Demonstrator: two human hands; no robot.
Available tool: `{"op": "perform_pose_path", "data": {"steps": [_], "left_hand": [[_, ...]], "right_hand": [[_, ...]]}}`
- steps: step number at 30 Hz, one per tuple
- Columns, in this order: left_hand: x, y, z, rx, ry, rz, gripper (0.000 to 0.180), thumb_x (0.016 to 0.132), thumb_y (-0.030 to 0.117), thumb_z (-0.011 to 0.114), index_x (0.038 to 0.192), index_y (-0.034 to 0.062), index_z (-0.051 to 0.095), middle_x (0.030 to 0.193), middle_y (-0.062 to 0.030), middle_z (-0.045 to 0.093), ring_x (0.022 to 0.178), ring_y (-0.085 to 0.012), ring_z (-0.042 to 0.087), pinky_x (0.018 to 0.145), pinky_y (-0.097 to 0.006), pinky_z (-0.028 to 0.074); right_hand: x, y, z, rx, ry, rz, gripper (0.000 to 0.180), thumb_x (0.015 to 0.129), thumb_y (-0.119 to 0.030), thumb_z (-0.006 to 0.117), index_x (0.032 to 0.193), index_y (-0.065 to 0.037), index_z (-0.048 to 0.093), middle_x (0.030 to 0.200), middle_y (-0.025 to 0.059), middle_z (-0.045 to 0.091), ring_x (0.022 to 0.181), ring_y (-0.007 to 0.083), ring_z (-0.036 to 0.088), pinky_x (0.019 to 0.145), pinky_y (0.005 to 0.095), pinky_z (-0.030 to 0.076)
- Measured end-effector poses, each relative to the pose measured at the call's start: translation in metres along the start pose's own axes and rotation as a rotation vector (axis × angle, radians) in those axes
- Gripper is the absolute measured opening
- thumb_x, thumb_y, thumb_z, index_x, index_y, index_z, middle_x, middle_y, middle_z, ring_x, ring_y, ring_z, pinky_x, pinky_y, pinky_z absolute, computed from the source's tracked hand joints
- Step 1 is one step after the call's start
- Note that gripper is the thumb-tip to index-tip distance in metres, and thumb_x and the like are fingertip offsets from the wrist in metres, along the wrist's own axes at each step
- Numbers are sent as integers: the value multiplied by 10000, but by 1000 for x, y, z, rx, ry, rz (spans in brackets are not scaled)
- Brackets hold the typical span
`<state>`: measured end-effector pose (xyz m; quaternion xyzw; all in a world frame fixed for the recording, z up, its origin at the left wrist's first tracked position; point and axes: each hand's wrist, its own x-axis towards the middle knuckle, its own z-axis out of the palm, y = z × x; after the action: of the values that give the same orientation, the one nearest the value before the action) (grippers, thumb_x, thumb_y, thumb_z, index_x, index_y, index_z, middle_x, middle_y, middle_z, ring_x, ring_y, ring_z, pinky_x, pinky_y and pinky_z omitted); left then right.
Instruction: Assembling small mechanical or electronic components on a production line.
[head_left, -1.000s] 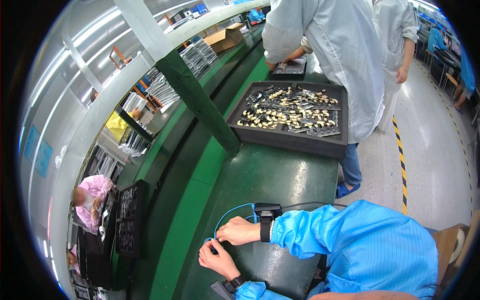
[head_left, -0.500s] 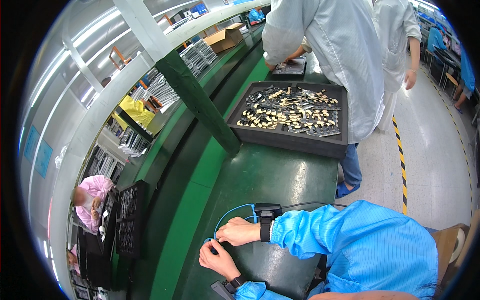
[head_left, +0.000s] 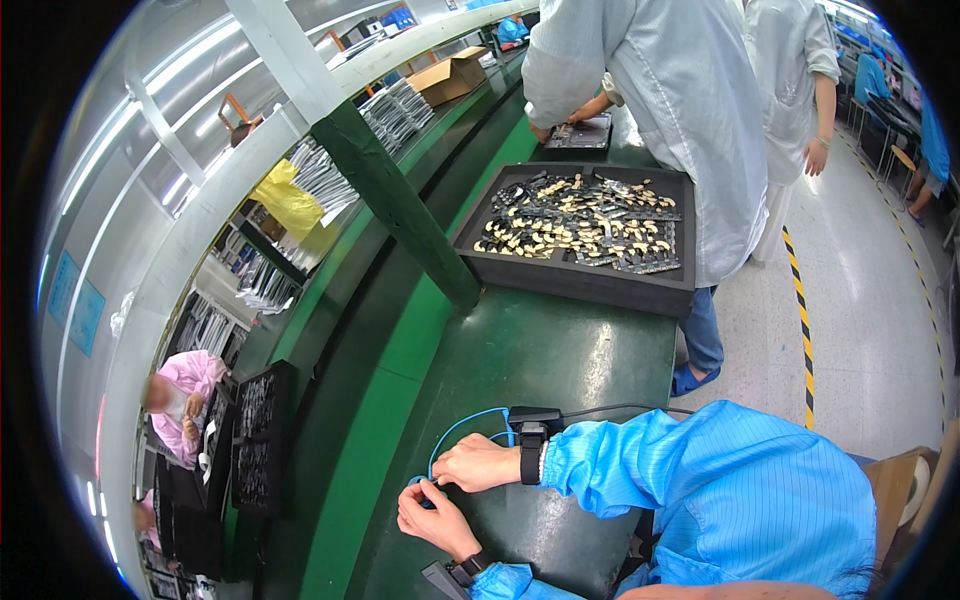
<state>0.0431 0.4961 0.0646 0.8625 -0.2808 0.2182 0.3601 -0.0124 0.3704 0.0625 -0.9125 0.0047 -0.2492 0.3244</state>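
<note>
My right hand (head_left: 476, 463), in a blue striped sleeve with a black wristband (head_left: 531, 452), has its fingers closed on a thin blue cable (head_left: 447, 434). Just below it my left hand (head_left: 438, 522) pinches the same cable, its fingertips almost touching those of the right. The cable loops up and over to a black box-shaped device (head_left: 535, 414) beside my right wrist. What lies between the fingertips is too small to make out. Another dark band (head_left: 468, 567) circles my left wrist. Both hands are over the green tabletop (head_left: 540, 350).
Ahead, a black foam tray (head_left: 577, 285) holds many small black and cream parts. A green post (head_left: 395, 200) rises beside it. A person in a pale coat (head_left: 690, 130) works beyond the tray. A black cable (head_left: 620, 406) runs to the right. Across the belt sits a person in pink (head_left: 190, 385).
My hands and the blue cable stay almost still. In the background the person in yellow has shifted position, and the hand of the far person in pale clothing has moved slightly.
</note>
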Motion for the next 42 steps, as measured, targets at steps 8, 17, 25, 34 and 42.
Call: {"op": "perform_pose_path", "data": {"steps": [8,17,25,34,42], "left_hand": [[0,1,0,7,18,8,205,872,221,576,794,41,518,782,-59,546,792,-242,523,871,-399,338],[-1,-1,1,21,21,27,216,874,235,572,795,43,516,788,-58,549,797,-242,524,867,-395,335],[-1,1,1,23,-28,20,171,868,226,567,875,55,580,841,-40,582,854,-224,546,887,-392,326],[-1,2,-1,27,-42,0,177,866,231,564,856,55,580,844,-41,582,858,-226,544,891,-394,323],[-1,0,0,24,-36,3,178,867,226,567,847,49,575,839,-50,581,857,-230,544,888,-395,329]], "right_hand": [[1,1,2,35,-2,29,187,816,-220,598,853,-44,648,807,134,662,773,320,640,622,430,485],[1,3,2,24,-52,-41,207,829,-228,570,842,-31,633,814,135,655,771,322,634,625,430,476],[0,5,5,33,-47,-31,251,884,-284,521,881,-45,599,817,107,629,787,306,614,679,416,460],[1,3,4,31,-56,-36,271,889,-298,518,887,-41,600,815,110,628,788,307,615,681,418,461],[0,5,5,29,2,-61,209,854,-245,570,868,-42,617,804,105,644,766,307,626,639,409,474]]}}
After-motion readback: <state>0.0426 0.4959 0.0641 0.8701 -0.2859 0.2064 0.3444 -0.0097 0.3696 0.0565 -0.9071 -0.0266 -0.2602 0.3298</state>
